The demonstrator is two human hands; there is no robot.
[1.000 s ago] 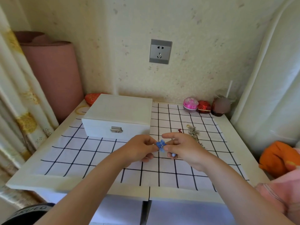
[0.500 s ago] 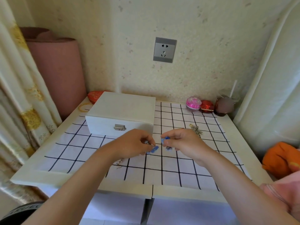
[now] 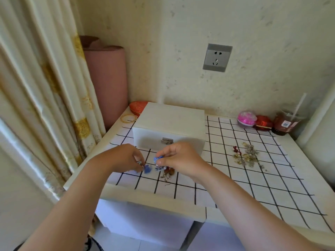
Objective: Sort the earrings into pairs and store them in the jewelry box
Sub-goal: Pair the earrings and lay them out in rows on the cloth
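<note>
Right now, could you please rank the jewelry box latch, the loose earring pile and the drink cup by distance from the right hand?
1. Latch, just behind the right hand.
2. Earring pile, to its right.
3. Drink cup, far right corner.

Left arm: bare forearm enters at lower left of frame and runs up toward centre.
Left hand (image 3: 125, 158): palm down, fingertips pinch blue earring (image 3: 147, 168).
Right arm: bare forearm enters at lower right, angled up-left.
Right hand (image 3: 181, 158): knuckles up, thumb and forefinger pinch second blue earring (image 3: 157, 158).
Spacing: hands near, not touching.
</note>
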